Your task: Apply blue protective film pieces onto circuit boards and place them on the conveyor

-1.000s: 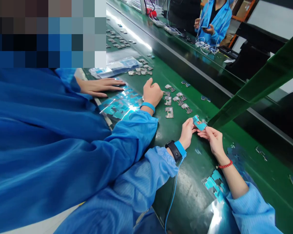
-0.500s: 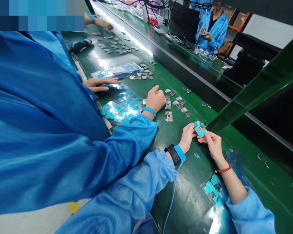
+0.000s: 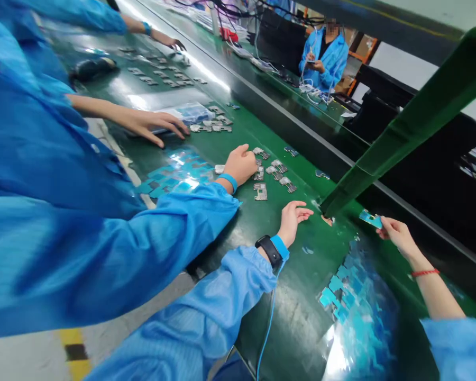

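Green covers the desk [image 3: 285,296] in the head view, and a slanting green post [image 3: 396,132] meets it. Just right of the post's foot is a small board [image 3: 370,218] with a blue face, grasped at one end between the thumb and fingers of the right hand [image 3: 396,233]. A red bracelet [image 3: 424,273] circles that wrist.

Left of the post's foot, the left hand [image 3: 291,222] is released, its fingers loosely stretched above the desk; its wrist carries a black watch [image 3: 270,251] and a blue band [image 3: 280,246] with a cord [image 3: 267,330]. A coppery scrap [image 3: 327,220] sits right beside the post's foot. Nearer the wearer than the post, blue film pieces [image 3: 347,296] lie spread out, partly lost in blur.

Farther left of the post, a co-worker's hand [image 3: 241,164] rests beside metal boards [image 3: 261,191]. Well left of the post, another person's hand [image 3: 162,124] is spread near a clear bag [image 3: 190,112].
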`<action>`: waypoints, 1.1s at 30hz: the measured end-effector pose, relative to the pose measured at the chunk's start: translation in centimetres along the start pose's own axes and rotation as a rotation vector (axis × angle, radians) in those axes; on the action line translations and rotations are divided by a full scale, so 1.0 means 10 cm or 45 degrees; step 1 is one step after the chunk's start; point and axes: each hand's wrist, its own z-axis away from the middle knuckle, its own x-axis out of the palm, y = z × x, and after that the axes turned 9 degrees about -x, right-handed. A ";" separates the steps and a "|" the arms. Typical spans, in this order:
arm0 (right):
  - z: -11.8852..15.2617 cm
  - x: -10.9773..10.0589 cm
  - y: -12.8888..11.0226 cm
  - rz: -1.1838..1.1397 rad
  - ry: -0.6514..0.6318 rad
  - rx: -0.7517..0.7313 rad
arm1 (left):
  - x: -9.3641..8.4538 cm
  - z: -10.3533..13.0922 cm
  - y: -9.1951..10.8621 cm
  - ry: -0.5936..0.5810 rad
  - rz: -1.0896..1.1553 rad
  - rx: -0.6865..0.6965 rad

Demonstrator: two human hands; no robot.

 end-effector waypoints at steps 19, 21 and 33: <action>2.28 0.40 -0.07 0.490 -0.144 -0.093 | 0.10 0.36 0.05 -0.022 -0.205 0.019; 2.45 0.50 0.00 0.454 -0.091 -0.087 | 0.13 0.48 -0.02 -0.096 -0.308 0.034; 2.21 0.30 -0.40 0.427 -0.137 -0.307 | 0.30 1.35 -0.42 -1.014 -0.876 -0.578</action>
